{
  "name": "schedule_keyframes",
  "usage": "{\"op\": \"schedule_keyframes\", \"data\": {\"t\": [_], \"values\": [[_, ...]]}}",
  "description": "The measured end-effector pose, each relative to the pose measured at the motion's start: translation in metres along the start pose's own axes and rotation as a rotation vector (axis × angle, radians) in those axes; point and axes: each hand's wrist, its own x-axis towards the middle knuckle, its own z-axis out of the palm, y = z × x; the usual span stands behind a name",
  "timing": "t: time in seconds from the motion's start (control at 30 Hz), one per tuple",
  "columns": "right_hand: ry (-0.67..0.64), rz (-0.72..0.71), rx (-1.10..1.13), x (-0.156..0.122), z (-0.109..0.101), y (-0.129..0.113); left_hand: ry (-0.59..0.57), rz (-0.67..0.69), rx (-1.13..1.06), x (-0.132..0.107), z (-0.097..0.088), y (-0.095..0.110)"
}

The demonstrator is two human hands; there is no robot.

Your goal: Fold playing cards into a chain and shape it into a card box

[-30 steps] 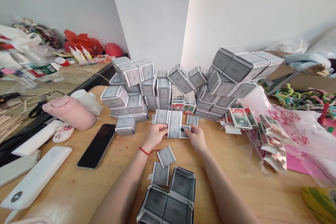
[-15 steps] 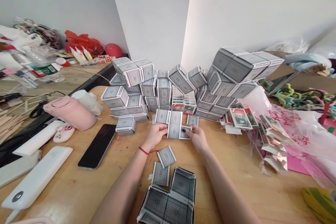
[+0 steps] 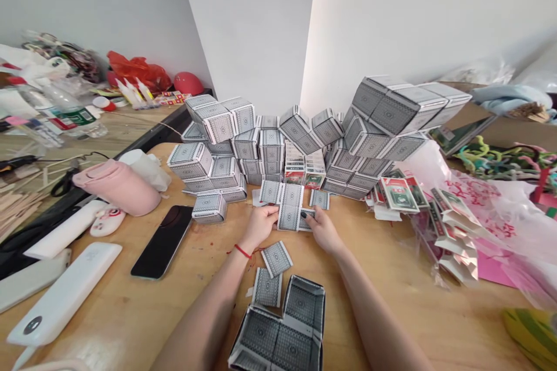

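Observation:
My left hand (image 3: 262, 226) pinches the left edge of joined playing cards (image 3: 289, 207) with grey patterned backs. At the lower right of the piece, my right hand (image 3: 323, 232) closes on it, its dark-nailed thumb on a card. Two loose cards, a tilted card (image 3: 277, 259) and a lower card (image 3: 267, 287), lie between my forearms. Nearest me is an open form made of cards (image 3: 287, 327). Beyond my hands, another flat card (image 3: 319, 199) rests on the table, in front of stacked card blocks (image 3: 272, 148).
Green-and-red card boxes (image 3: 398, 194) and opened boxes (image 3: 455, 237) lie to the right, beside plastic bags (image 3: 487, 203). A black phone (image 3: 162, 242), a white power bank (image 3: 65, 295) and a pink pouch-like item (image 3: 117, 185) are on the left. A tall card stack (image 3: 395, 104) overhangs at back right.
Both hands keep their grip on the cards in nearly the same spot. My left wrist has shifted slightly to the right; the cards around have not been moved.

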Motion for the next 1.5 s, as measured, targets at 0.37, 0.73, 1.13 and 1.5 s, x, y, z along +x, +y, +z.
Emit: {"op": "schedule_keyframes", "data": {"t": [0.37, 0.73, 1.13, 1.5], "values": [[-0.020, 0.011, 0.044, 0.0019, -0.0010, 0.0052, 0.023, -0.009, 0.018, -0.0011, 0.0017, -0.0026], [-0.049, 0.085, 0.117, 0.0032, -0.0018, 0.0044, 0.139, 0.182, 0.152, -0.0040, 0.0039, 0.0037], [-0.044, 0.071, 0.110, 0.0009, 0.0015, 0.0063, 0.182, 0.203, 0.268, -0.0040, 0.0058, -0.0007], [-0.001, 0.119, 0.210, -0.0002, 0.0057, 0.0032, 0.199, 0.160, 0.215, -0.0030, 0.0097, 0.0005]]}}
